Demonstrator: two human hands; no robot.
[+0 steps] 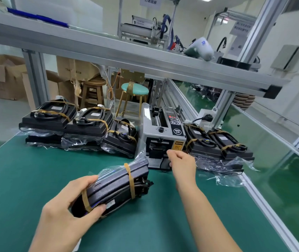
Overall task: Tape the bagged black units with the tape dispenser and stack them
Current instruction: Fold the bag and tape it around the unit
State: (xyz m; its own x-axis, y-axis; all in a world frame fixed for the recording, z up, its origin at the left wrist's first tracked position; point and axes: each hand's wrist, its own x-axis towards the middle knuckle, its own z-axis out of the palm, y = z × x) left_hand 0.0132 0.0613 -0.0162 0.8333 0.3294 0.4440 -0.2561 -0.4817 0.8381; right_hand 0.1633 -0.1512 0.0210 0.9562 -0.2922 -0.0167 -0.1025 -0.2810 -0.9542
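Observation:
My left hand (68, 206) grips a bagged black unit (116, 186), tilted on its edge above the green mat, with two brown tape bands round it. My right hand (180, 163) reaches to the front outlet of the grey tape dispenser (161, 135), fingers curled at the slot; whether it pinches a tape strip I cannot tell. Taped bagged units lie stacked at the back left (48, 119), (88, 124), one leans against the dispenser (121, 140), and more lie to the dispenser's right (218, 144).
The green mat (17, 179) covers the bench. An aluminium rail (265, 202) runs along its right edge. An overhead shelf beam (127, 53) crosses above. Two stools (134, 91) and cardboard boxes (1, 75) stand behind the bench.

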